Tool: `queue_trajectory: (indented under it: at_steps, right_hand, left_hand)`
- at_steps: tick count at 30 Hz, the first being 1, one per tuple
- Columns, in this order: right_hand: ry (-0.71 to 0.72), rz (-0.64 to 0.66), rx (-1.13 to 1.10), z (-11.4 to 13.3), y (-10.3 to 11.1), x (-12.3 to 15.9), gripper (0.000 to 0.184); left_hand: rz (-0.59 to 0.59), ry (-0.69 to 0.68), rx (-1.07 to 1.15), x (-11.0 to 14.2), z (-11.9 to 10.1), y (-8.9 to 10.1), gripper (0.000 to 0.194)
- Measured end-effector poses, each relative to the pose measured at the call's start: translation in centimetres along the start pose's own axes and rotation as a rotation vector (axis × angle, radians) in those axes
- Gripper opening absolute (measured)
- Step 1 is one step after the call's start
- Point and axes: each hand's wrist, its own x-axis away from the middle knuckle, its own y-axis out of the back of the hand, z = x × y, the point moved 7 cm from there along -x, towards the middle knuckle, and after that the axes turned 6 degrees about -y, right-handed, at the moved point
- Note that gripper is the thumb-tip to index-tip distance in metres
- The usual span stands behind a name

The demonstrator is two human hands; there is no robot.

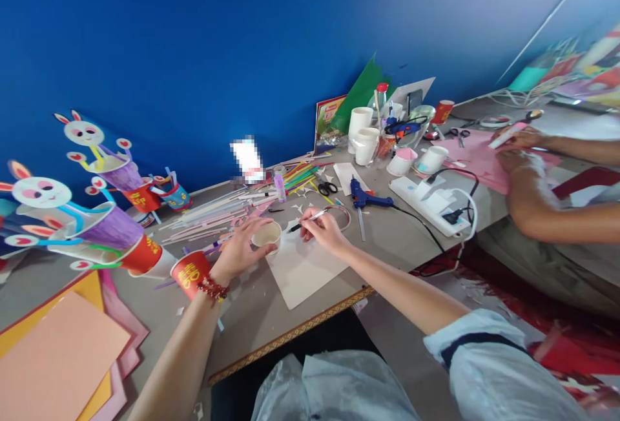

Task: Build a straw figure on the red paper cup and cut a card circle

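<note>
My left hand is closed around a white paper cup, which rests by the upper left corner of a white sheet of paper. In my right hand is a slim pen, its dark end pointing left toward the cup. Whether the tip touches the paper I cannot make out. Close to my left wrist stands a red paper cup with yellow lettering. Black-handled scissors and white paper scraps lie beyond my hands.
Paper-cup rabbits stand at left above stacked coloured paper. A blue glue gun and a white power strip with cables lie to the right. Farther right, a co-worker's hands work over pink paper.
</note>
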Motion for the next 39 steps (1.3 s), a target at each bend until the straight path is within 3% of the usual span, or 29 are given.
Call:
queue_trajectory:
  at_steps: [3, 7, 13, 29, 35, 39]
  right_hand:
    - [0.095, 0.048, 0.097, 1.4, -0.6, 1.9, 0.013]
    - [0.234, 0.167, 0.255, 2.7, -3.7, 5.0, 0.01]
    - [0.613, 0.158, 0.782, 3.9, -8.6, 6.3, 0.012]
    - [0.629, 0.129, 1.074, 3.2, -12.4, 5.3, 0.013]
    - [0.613, 0.106, 1.035, 3.8, -11.5, 5.9, 0.017]
    - [0.587, 0.06, 0.977, 4.2, -9.3, 6.2, 0.014]
  left_hand:
    - [-0.004, -0.003, 0.009, 0.0, -0.2, 0.1, 0.054]
    - [-0.029, -0.013, 0.016, 0.0, -0.2, 0.1, 0.053]
    - [-0.045, -0.038, 0.018, 0.1, 0.0, 0.1, 0.053]
    - [-0.07, -0.045, 0.075, 0.3, 0.0, 0.3, 0.052]
    - [-0.092, -0.061, 0.091, 0.3, 0.2, 0.1, 0.052]
    - [-0.083, -0.062, 0.075, 0.3, 0.4, -0.1, 0.053]
